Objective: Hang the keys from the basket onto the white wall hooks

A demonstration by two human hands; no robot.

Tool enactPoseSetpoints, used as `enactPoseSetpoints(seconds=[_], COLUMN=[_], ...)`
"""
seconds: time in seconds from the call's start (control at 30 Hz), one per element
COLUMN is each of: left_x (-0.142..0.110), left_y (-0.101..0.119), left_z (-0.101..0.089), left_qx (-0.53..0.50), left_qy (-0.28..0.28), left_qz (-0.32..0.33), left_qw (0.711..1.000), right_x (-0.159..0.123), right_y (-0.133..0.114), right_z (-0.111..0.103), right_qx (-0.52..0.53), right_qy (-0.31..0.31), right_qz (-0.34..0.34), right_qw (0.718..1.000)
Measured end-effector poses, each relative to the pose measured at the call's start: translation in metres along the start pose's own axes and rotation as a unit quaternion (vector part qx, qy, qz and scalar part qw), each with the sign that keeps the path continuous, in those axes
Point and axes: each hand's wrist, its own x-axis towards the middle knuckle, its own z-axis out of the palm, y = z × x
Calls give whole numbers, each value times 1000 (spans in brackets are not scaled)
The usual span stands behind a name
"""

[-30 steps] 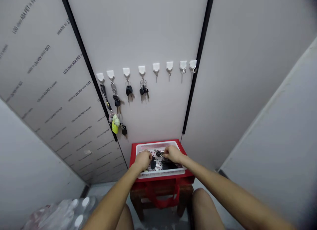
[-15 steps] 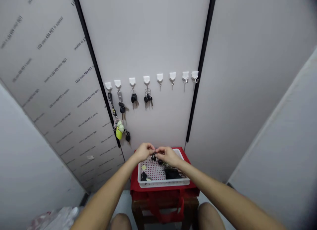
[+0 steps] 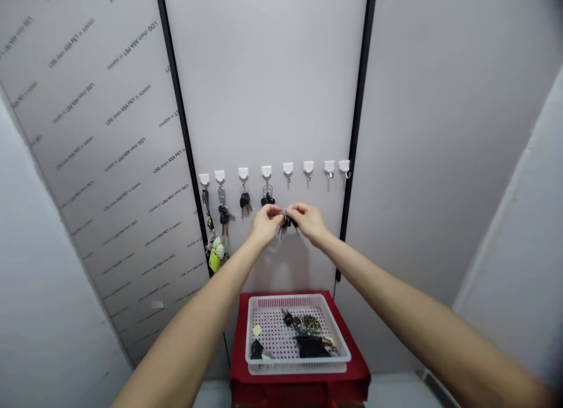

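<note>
Keys (image 3: 288, 223) hang in a bunch between the left hand (image 3: 265, 225) and the right hand (image 3: 309, 225), whose fingertips nearly meet, pinching the bunch's top, in front of the wall (image 3: 264, 103), below the hooks (image 3: 287, 169) and above the white basket (image 3: 299, 367).

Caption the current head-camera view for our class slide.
Left hand and right hand hold keys in front of a row of white hooks.

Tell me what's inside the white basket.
Keys, a round charm, a yellow slip and a large black item lie in the basket. Anything under the black item is covered.
</note>
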Motion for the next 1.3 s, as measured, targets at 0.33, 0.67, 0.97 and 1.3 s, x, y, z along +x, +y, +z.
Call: enactPoseSetpoints(seconds=[0.33,0.67,0.97,1.3], left_x=[20,-24,-138,-155], left_y=[20,-20,-143,-157], left_z=[14,14,21,25], left_qx=[201,207,287,338], left_qy=[19,-34,-170,-214], left_qz=[95,33,-182,-186], left_qw=[975,977,925,898], right_x=[63,29,-123,-148], right_y=[-30,6,127,152], right_z=[-7,-16,-13,3], right_qx=[-200,-195,-360,-479], right_qy=[165,152,-289,-246], right_qz=[11,-29,140,170], right_qw=[966,969,876,825])
